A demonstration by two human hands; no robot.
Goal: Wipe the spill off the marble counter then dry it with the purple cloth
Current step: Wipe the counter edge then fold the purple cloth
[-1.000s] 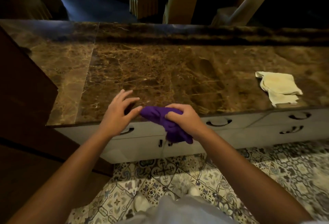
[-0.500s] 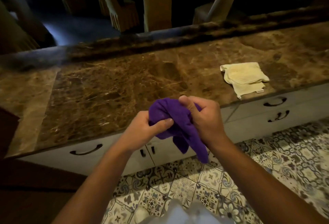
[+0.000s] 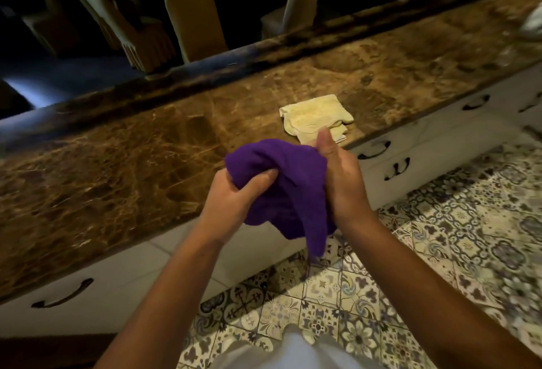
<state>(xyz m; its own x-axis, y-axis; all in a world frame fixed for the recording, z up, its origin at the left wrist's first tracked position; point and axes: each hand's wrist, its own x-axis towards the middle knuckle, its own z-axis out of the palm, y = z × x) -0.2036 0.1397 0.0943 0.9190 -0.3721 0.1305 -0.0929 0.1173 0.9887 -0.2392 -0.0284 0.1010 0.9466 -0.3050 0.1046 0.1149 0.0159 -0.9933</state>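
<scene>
Both hands grip one purple cloth point(image 3: 289, 189) in the air, in front of the near edge of the marble counter point(image 3: 123, 160) and above the patterned tile floor point(image 3: 457, 254). Left hand point(image 3: 231, 201) is curled into the bunched left side, its thumb pressing into the fabric; right hand point(image 3: 340, 175) clasps the right side with its thumb pointing up — the cloth bulges between the two and one loose tail hangs down below them. Neither hand touches the stone. One cream cloth point(image 3: 315, 117) lies folded flat on the counter near its front edge, just beyond the right thumb, apart from the purple one. Under the counter runs a row of white drawers point(image 3: 434, 145); five dark curved handles show at least in part — one far left, two right of the hands, two near the right edge. Beyond the counter stand pale covered chairs point(image 3: 195, 27) in a dark room.
</scene>
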